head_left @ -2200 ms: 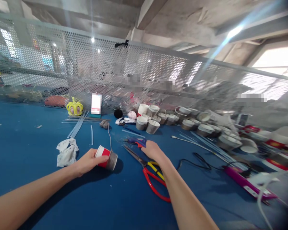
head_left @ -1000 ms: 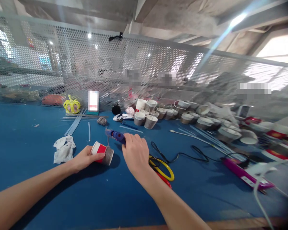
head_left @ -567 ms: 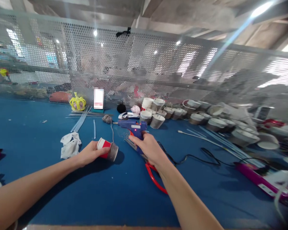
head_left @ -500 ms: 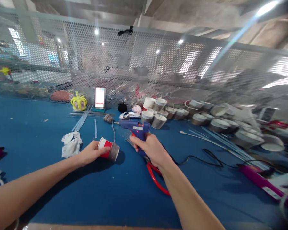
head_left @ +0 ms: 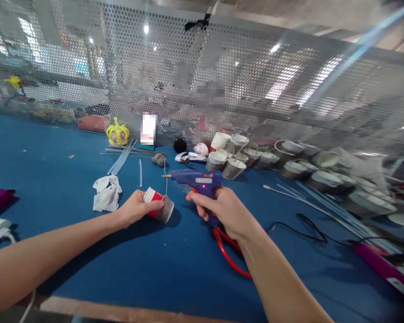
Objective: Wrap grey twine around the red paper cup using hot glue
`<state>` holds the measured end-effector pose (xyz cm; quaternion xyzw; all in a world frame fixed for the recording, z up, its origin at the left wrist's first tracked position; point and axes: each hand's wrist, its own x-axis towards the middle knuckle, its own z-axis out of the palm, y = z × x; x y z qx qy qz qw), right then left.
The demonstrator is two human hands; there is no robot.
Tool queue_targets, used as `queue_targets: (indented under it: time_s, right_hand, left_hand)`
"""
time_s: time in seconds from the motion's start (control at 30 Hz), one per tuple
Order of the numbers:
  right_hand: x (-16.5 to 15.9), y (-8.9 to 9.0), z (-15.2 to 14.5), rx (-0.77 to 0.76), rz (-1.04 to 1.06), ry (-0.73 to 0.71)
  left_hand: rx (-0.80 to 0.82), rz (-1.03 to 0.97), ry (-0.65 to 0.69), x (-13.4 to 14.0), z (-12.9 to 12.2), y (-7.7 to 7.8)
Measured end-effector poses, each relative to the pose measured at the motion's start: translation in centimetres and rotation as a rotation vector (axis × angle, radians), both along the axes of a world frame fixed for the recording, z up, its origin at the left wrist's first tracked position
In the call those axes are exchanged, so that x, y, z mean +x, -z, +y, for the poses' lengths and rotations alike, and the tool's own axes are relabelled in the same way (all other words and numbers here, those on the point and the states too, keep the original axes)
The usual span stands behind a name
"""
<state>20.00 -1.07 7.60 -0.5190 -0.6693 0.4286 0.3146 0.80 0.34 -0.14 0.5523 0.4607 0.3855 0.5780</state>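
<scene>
My left hand (head_left: 137,209) grips a red and white paper cup (head_left: 152,196), tilted on its side, with grey yarn wound around its right part. From the wound part a strand runs up to a small ball of grey yarn (head_left: 159,159). My right hand (head_left: 222,207) is wrapped around the handle of a blue hot glue gun (head_left: 198,178) with a lit red light. Its nozzle points left, above the cup and close to the yarn strand. Beneath my right wrist lie red-handled scissors (head_left: 227,258), their blades mostly hidden.
Several grey-wrapped cups (head_left: 234,168) stand at the back right. Glue sticks (head_left: 121,160) and a crumpled white cloth (head_left: 107,194) lie on the left. A purple power strip (head_left: 379,264) with a black cord is at right. A perforated metal screen (head_left: 175,67) closes off the back.
The view has shifted, so most things appear farther right and slightly higher. Both hands keep their holds; the glue gun's nozzle now sits nearer the yarn strand.
</scene>
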Motion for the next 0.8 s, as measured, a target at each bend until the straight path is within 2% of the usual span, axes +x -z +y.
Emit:
queue_targets:
  time_s: [0.23,0.37,0.6,0.8]
  right_hand:
    - [0.3,-0.2,-0.7,0.068,-0.190,-0.019]
    - [0.6,0.2,-1.7,0.100,-0.323,0.021]
    - [0.0,0.4,-2.7,0.118,-0.406,0.076]
    - [-0.1,0.7,-2.7,0.161,-0.454,0.035]
  left_hand:
    - [0.048,0.095,-0.042,-0.1,0.0,-0.1]
    - [0.033,0.019,-0.018,-0.1,-0.1,-0.5]
    - [0.007,-0.041,-0.034,-0.1,0.1,-0.6]
    - [0.014,0.034,-0.039,-0.3,0.3,-0.5]
